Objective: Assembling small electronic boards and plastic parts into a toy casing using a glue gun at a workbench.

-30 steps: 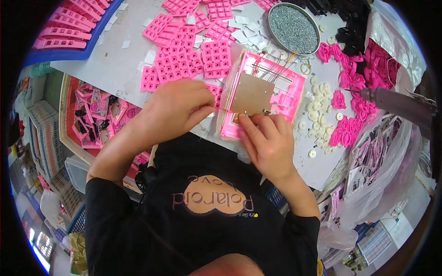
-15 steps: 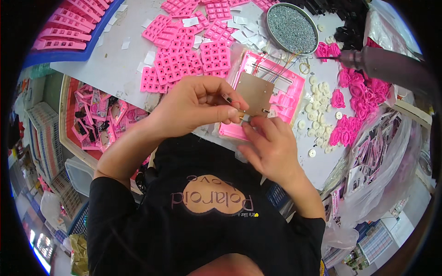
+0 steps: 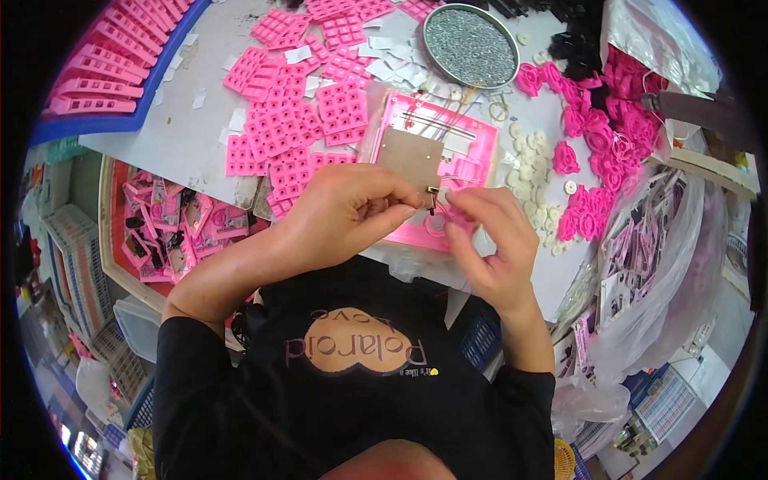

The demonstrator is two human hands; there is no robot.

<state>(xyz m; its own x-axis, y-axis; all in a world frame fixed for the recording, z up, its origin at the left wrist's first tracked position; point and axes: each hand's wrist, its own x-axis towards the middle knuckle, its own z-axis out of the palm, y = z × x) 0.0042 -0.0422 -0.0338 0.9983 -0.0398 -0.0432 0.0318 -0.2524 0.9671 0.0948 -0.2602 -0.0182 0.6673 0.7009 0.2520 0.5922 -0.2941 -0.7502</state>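
Note:
A pink plastic housing (image 3: 472, 128) lies on the table in front of me, with a tan circuit board (image 3: 410, 158) and thin wires in it. My left hand (image 3: 344, 210) is over its near left side, thumb and forefinger pinched at the board's lower edge; anything between the tips is too small to make out. Just right of that pinch sits a small dark and metal part (image 3: 433, 198). At the near right side of the housing my right hand (image 3: 500, 244) has thumb and fingers apart, with nothing seen between them.
Pink button pads (image 3: 280, 120) pile up at the back left, beside a round tray of screws (image 3: 472, 48). White discs (image 3: 532, 168) and pink rings (image 3: 596, 152) lie to the right, below a dark hanging tool (image 3: 688, 112). A bin of pink parts (image 3: 180, 216) stands at left.
My right hand has opened and drawn away from the small part by the board. My left pinch stays near the board's lower edge. The whole view has shifted slightly.

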